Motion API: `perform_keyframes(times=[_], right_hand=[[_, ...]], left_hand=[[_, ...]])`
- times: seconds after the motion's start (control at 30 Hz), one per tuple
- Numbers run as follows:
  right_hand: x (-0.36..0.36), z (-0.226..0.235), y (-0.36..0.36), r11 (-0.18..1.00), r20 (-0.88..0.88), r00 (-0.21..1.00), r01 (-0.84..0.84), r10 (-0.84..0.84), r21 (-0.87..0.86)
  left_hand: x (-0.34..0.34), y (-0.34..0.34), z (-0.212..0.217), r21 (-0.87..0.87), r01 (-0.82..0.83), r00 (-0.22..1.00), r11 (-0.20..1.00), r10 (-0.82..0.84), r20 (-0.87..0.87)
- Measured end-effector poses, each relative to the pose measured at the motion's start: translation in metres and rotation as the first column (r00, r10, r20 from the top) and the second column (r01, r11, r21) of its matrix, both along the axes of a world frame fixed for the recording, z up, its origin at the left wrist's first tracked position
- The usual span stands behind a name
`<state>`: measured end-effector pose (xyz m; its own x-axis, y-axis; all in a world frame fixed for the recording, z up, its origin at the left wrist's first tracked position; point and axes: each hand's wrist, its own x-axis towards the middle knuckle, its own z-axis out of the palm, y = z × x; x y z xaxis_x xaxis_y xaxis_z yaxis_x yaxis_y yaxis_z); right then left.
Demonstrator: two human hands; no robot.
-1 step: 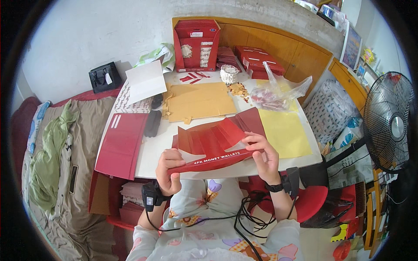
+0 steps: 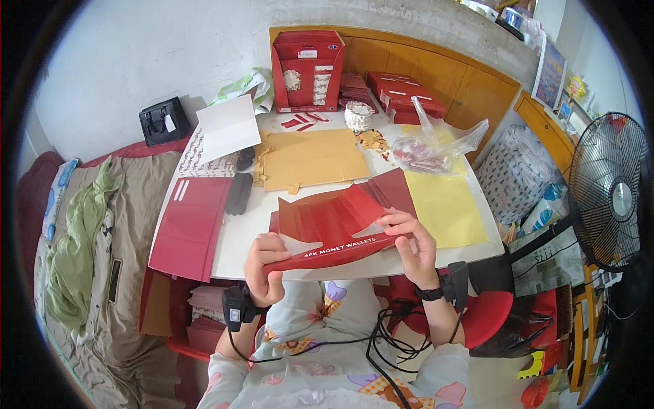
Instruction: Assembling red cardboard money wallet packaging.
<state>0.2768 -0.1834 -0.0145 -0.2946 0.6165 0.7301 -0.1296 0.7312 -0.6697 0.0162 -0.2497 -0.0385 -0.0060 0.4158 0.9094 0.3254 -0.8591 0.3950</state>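
Observation:
Between my two hands, above the table's near edge, is a partly folded red cardboard box (image 2: 330,251) with a printed front strip and raised inner flaps. My left hand (image 2: 264,267) grips its left end, fingers curled over the strip. My right hand (image 2: 413,244) holds the right end, with the fingertips on the upper edge and the thumb lower down. Behind the box, dark red cardboard (image 2: 394,189) lies partly covered. A tan cardboard sheet (image 2: 313,160) rests farther back, and flat red card pieces (image 2: 189,225) are stacked at the left.
A filled red display box (image 2: 308,75) stands at the back beside red boxes (image 2: 409,94). On the right are a clear plastic bag (image 2: 443,153), yellow sheet (image 2: 446,211) and black fan (image 2: 608,191). A white roll (image 2: 358,117) sits near paper scraps. Black cables (image 2: 381,334) cross my lap.

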Motion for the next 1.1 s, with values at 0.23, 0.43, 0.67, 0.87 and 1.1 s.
perform_keyframes(times=[0.23, 0.43, 0.67, 0.87, 1.1], right_hand=[[-0.001, -0.009, 0.003, 0.997, 0.003, 0.997, -0.076, 0.076, -0.023], [-0.004, -0.010, 0.004, 0.999, 0.014, 0.998, -0.054, 0.054, 0.005], [0.001, -0.012, 0.004, 0.998, 0.029, 0.998, -0.060, 0.060, -0.002], [0.011, -0.006, 0.001, 0.994, 0.118, 0.987, -0.105, 0.108, -0.030], [0.012, -0.001, -0.002, 0.991, 0.223, 0.966, -0.137, 0.132, 0.005]], left_hand=[[0.003, -0.003, 0.001, -0.041, -0.024, 1.000, 0.999, 0.024, 0.000], [0.002, -0.004, 0.002, -0.039, -0.057, 0.998, 0.998, 0.057, -0.018], [0.003, -0.005, 0.000, -0.019, -0.036, 0.999, 0.999, 0.035, -0.039], [0.005, -0.006, -0.005, -0.021, -0.064, 0.998, 0.998, 0.064, -0.019], [0.005, -0.004, -0.009, 0.063, -0.053, 0.998, 0.997, 0.056, -0.038]])
